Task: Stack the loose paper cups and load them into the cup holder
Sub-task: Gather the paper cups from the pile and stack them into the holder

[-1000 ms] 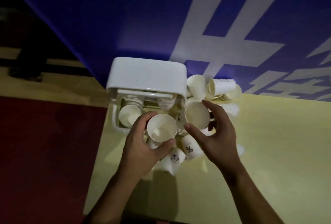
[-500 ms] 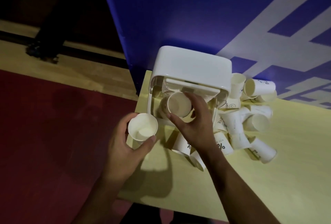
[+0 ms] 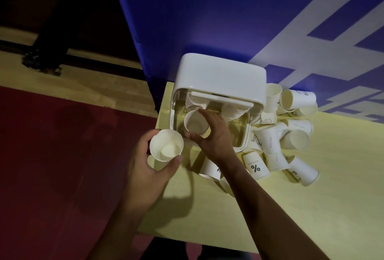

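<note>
White moulded plastic cup holder (image 3: pixel 220 76), a rounded box with a clear front bay, stands at the far left corner of the pale yellow tabletop (image 3: pixel 291 207) against the blue wall panel (image 3: pixel 207 10). It is already partly filled: ribbed rows of nested cup rims (image 3: pixel 235 111) show just under its lid on both sides. The right hand (image 3: pixel 214 137) reaches into the open bay with thumb and fingers curled round the rim of a plain white paper cup (image 3: pixel 194 123). That cup is mouth up inside the bay; I cannot tell whether it has settled to the bottom, or whether it is one cup or a short stack. The left hand (image 3: pixel 149 168) is wrapped round a second white paper cup (image 3: pixel 166 145), held upright just beside the holder's front left corner, over the table's edge, apparently next in line. Something pale lies in its bottom, perhaps the base of a cup nested inside. By my judgement the task is under way but well short of finished. A heap of loose paper cups (image 3: pixel 291 135) lies against the holder's right side, most tipped over, some printed with a percent sign, and a few more fallen cups (image 3: pixel 209 169) lie under the right forearm. These need gathering, nesting and loading once the two cups in hand have gone in
</note>
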